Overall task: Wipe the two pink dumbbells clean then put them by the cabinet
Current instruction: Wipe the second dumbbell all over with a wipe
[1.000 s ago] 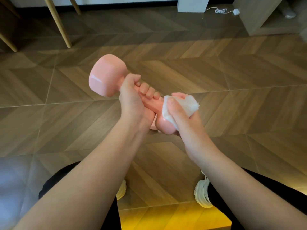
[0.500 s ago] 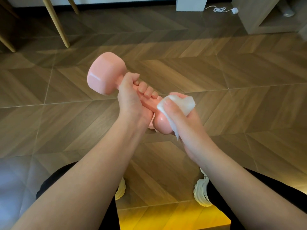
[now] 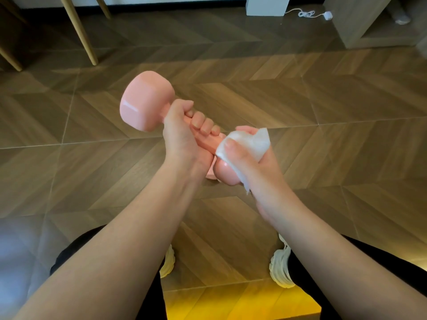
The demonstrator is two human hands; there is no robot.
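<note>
Two hands: centre of frame, close together, each clamped on something, almost meeting at the dumbbell's handle
Left hand [image 3: 182, 137]: fist wrapped round the handle of the pink dumbbell [image 3: 143, 100], fingers curled over the top, thumb side toward the far head
Right hand [image 3: 251, 167]: cupped round the near head, gripping a white wipe [image 3: 249, 140] against it, thumb pressing the wipe's edge onto the pink surface
Pink dumbbell: held up off the floor, tilted; far head up and left of centre, fully in view, glossy; near head lower, just right of centre, mostly covered by right hand and wipe
White wipe: crumpled, bunched over the near head, one corner sticking up on the right, a thin tail hanging below the thumb
Forearms: bare, coming in from lower left and lower right
Trousers [image 3: 369, 257]: black, at the bottom corners
Shoes: white, left shoe [image 3: 167, 262] and right shoe [image 3: 280, 269], on the floor below the hands, apart
Floor [image 3: 323, 100]: brown wood-look panels in a chevron pattern, yellow glow at bottom centre
Upper left of frame: slanted light wooden legs [image 3: 79, 31]
Top centre: white block [image 3: 268, 5] standing on the floor
Upper right: white cable [image 3: 305, 13] lying on the floor, just beside a wooden unit [image 3: 353, 21] with an open low shelf
</note>
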